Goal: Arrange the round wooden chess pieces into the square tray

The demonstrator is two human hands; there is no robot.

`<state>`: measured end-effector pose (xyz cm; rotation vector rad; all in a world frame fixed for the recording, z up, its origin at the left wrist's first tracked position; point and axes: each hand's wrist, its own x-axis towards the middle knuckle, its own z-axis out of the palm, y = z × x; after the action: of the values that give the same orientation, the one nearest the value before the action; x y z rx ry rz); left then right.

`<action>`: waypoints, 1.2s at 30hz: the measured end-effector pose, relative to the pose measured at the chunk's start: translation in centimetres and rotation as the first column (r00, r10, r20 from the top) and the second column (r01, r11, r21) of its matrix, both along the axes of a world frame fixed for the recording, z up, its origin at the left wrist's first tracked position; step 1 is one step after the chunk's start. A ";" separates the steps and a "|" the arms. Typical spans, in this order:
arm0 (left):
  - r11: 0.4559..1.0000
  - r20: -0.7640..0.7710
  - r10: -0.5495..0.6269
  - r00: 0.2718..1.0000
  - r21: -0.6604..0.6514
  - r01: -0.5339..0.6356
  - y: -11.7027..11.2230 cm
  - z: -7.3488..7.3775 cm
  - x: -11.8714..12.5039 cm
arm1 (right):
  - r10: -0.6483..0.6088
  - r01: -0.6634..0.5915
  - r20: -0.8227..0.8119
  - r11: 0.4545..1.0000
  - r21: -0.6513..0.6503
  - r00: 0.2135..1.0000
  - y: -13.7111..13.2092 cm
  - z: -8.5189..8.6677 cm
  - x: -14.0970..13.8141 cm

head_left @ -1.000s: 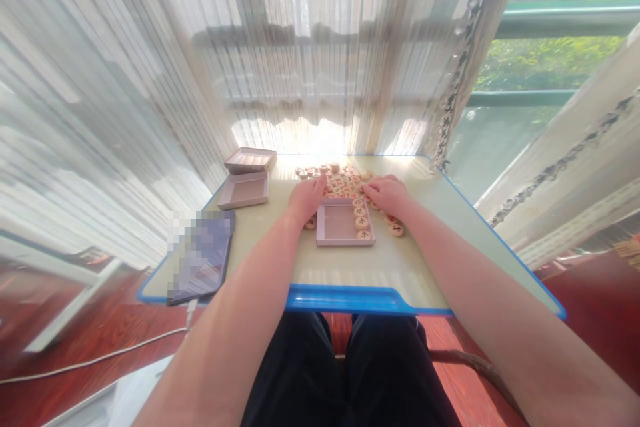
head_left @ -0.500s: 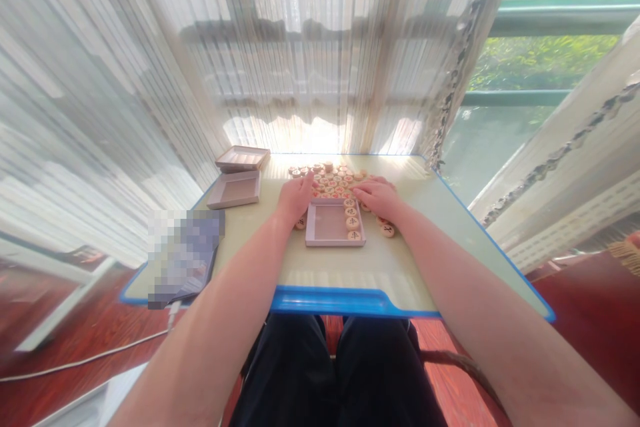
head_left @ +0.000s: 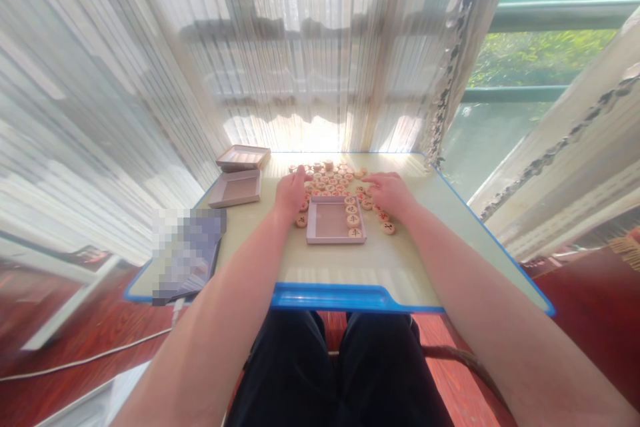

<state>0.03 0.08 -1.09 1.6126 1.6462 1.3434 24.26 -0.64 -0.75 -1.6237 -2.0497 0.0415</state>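
A spread of round wooden Chinese chess pieces [head_left: 333, 180] with red and black characters lies on the table. In front of it stands a shallow open box [head_left: 330, 220], with a column of black-marked pieces [head_left: 353, 219] along its right side. At the left edge of the spread is my left hand [head_left: 291, 192], fingers extended and resting beside the pieces. On the opposite side my right hand [head_left: 390, 192] hovers or rests at the pieces, its index finger stretched leftward; I see no piece held. A few loose pieces [head_left: 388, 228] sit below its wrist.
Two shallow boxes or lids, a brown-rimmed one [head_left: 243, 156] and a pale one [head_left: 235, 188], lie at the back left. A dark, partly blurred device [head_left: 197, 260] with a white cable lies at the left edge. The table [head_left: 330, 267] has a blue rim [head_left: 330, 297].
My right hand has shifted slightly right, off the middle of the spread, uncovering pieces there. My left hand has drawn a little left. The pieces in the box look the same.
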 end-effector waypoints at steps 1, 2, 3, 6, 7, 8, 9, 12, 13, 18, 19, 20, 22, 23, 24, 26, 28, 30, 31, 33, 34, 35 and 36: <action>1.000 0.004 -0.001 1.000 0.000 0.001 0.1 0.0 0.0 | 0.031 -0.031 0.020 0.999 -0.010 0.999 -0.1 -0.1 -0.2; 1.000 0.003 -0.001 1.000 -0.001 0.001 0.1 -0.1 0.0 | 0.050 -0.050 0.036 0.998 -0.023 0.998 -0.2 -0.1 -0.3; 1.000 -0.003 0.000 1.000 -0.002 0.000 0.1 -0.1 0.0 | 0.056 -0.054 0.048 0.998 -0.037 0.997 -0.3 -0.1 -0.5; 1.000 -0.023 0.002 1.000 -0.008 -0.002 0.0 0.0 0.0 | 0.032 -0.029 0.055 0.998 -0.059 0.998 -0.4 -0.1 -0.8; 1.000 -0.027 0.002 1.000 -0.010 -0.003 -0.1 0.1 0.1 | 0.027 -0.024 0.053 0.998 -0.059 0.998 -0.4 0.0 -0.8; 1.000 -0.033 0.004 0.999 -0.013 -0.004 -0.1 0.1 0.1 | 0.026 -0.023 0.051 0.998 -0.057 0.998 -0.4 0.0 -0.8; 1.000 -0.039 0.006 0.999 -0.015 -0.007 -0.1 0.1 0.1 | 0.025 -0.022 0.049 0.998 -0.053 0.998 -0.3 0.0 -0.7; 1.000 -0.051 0.022 0.998 -0.009 -0.022 -0.2 0.2 0.1 | 0.013 -0.012 0.035 1.000 -0.026 0.999 -0.1 -0.2 -0.5; 1.000 -0.045 0.024 0.999 -0.009 -0.024 -0.2 0.2 0.1 | 0.010 -0.010 0.025 1.000 -0.015 1.000 0.1 -0.3 -0.4; 1.000 -0.008 0.013 1.000 0.018 -0.013 0.0 0.1 0.2 | 0.061 -0.061 0.013 0.998 -0.025 0.998 0.4 -0.6 -0.4; 1.000 -0.009 0.012 1.000 0.027 -0.012 0.0 0.1 0.2 | 0.057 -0.056 0.019 0.998 -0.035 0.998 0.4 -0.6 -0.4; 0.999 -0.013 0.013 1.000 0.035 -0.012 0.1 0.1 0.3 | 0.045 -0.044 0.026 0.998 -0.040 0.999 0.4 -0.5 -0.4; 0.999 -0.023 0.015 1.000 0.046 -0.014 0.0 0.0 0.3 | 0.013 -0.012 0.039 1.000 -0.029 0.999 0.3 -0.4 -0.3; 0.999 -0.029 0.015 0.999 0.052 -0.014 0.0 0.0 0.3 | 0.005 -0.004 0.048 1.000 -0.020 0.999 0.3 -0.4 -0.2; 0.998 -0.035 0.013 0.999 0.055 -0.011 -0.1 0.0 0.3 | 0.002 -0.002 0.055 1.000 -0.014 0.998 0.3 -0.4 -0.2; 0.998 -0.048 0.011 0.999 0.057 -0.008 -0.2 0.0 0.3 | 0.001 0.000 0.067 1.000 -0.014 0.998 0.4 -0.5 -0.1; 0.998 -0.061 0.016 0.998 0.059 -0.012 -0.4 0.1 0.3 | -0.001 0.002 0.067 1.000 -0.016 0.998 0.5 -0.6 -0.1; 0.998 -0.076 0.030 0.997 0.066 -0.025 -0.5 0.1 0.3 | 0.002 -0.001 0.064 1.000 -0.011 0.998 0.6 -0.8 -0.2; 0.997 -0.082 0.037 0.996 0.072 -0.031 -0.6 0.2 0.3 | 0.007 -0.006 0.066 1.000 -0.012 0.998 0.7 -0.8 -0.2; 0.996 -0.091 0.044 0.995 0.077 -0.037 -0.7 0.3 0.4 | 0.014 -0.013 0.069 1.000 -0.023 0.997 0.8 -0.8 -0.3; 0.997 -0.095 0.043 0.995 0.076 -0.035 -0.8 0.3 0.4 | 0.017 -0.014 0.073 0.999 -0.032 0.997 0.8 -0.8 -0.3; 0.997 -0.097 0.039 0.995 0.073 -0.032 -0.9 0.4 0.4 | 0.017 -0.014 0.077 0.999 -0.039 0.997 0.8 -0.7 -0.4; 0.997 -0.098 0.035 0.995 0.070 -0.028 -0.9 0.4 0.5 | 0.015 -0.012 0.081 0.999 -0.043 0.997 0.8 -0.6 -0.4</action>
<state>0.49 -0.84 -0.66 1.7253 1.7063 1.3694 23.88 0.15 -1.37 -1.6620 -2.1345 0.0245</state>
